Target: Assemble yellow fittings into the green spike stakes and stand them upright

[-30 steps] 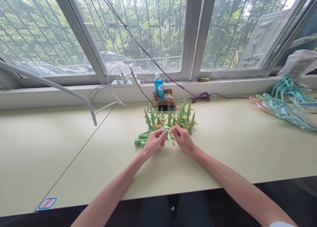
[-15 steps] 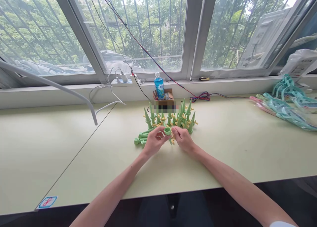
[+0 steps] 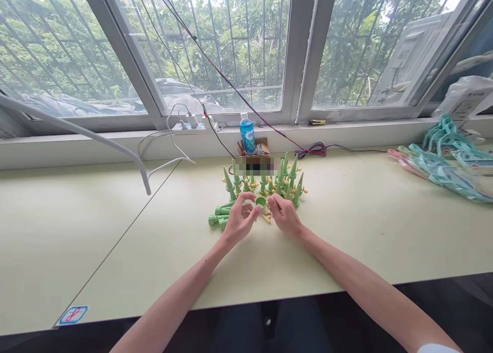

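Observation:
A green plant watering spike (image 3: 261,202) is between my hands, its round open end facing me. My left hand (image 3: 241,218) has its fingers curved, with thumb and fingertips at the rim of that spike. My right hand (image 3: 284,215) is closed in a pinch against the spike's right side; any small part inside the pinch is hidden. Just below lie loose yellow valve pieces (image 3: 267,218). Left of my left hand several green spikes (image 3: 219,218) lie on their sides. Behind my hands stand several upright green spikes (image 3: 294,169) with yellow valves.
A blue drink bottle (image 3: 247,134) stands in a small cardboard box (image 3: 262,150) by the wall. Coiled wires (image 3: 314,150) lie to its right. Teal hangers (image 3: 447,168) are piled at far right. A white cable arm (image 3: 115,142) reaches in from the left.
The spike has turned, and its pointed end no longer shows below the rim. My left thumb and fingers have loosened a little around it. My right hand stays nearly in place.

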Demonstrator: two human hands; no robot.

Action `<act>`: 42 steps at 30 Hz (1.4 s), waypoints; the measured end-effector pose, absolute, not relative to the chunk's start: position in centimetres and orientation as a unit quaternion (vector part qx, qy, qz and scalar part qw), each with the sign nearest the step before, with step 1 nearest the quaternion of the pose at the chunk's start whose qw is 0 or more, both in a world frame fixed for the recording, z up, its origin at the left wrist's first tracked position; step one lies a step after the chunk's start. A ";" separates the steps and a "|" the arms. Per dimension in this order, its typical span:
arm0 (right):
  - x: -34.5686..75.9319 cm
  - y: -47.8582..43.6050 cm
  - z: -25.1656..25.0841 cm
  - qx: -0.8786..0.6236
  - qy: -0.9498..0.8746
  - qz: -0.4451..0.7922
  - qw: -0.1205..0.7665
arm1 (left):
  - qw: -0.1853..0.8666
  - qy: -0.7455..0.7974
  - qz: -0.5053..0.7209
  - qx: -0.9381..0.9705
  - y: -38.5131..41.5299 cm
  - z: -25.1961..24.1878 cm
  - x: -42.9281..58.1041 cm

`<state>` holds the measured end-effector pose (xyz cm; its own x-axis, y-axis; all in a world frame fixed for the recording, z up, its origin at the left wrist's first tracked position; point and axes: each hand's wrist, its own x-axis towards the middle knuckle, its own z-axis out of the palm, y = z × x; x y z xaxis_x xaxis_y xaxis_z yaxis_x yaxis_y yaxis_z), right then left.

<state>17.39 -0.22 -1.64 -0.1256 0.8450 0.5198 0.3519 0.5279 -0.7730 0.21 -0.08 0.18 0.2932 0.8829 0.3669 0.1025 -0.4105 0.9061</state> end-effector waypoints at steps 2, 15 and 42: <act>17.5 -0.2 -1.7 -0.422 -0.706 0.240 0.516 | 0.435 0.355 0.493 0.665 0.0 0.3 0.2; 17.4 -0.5 -1.4 -0.404 -0.706 0.245 0.528 | 0.556 0.393 0.405 0.610 0.1 0.9 0.2; 17.7 -0.1 -1.2 -0.406 -0.714 0.264 0.505 | 0.566 0.361 0.386 0.633 -0.1 1.1 0.0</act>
<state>17.74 -0.15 -1.23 -0.1609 0.8467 0.5071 0.3125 0.5310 -0.7876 -0.03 -0.09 1.05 0.4417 0.8935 0.0805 0.0200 -0.0995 0.9948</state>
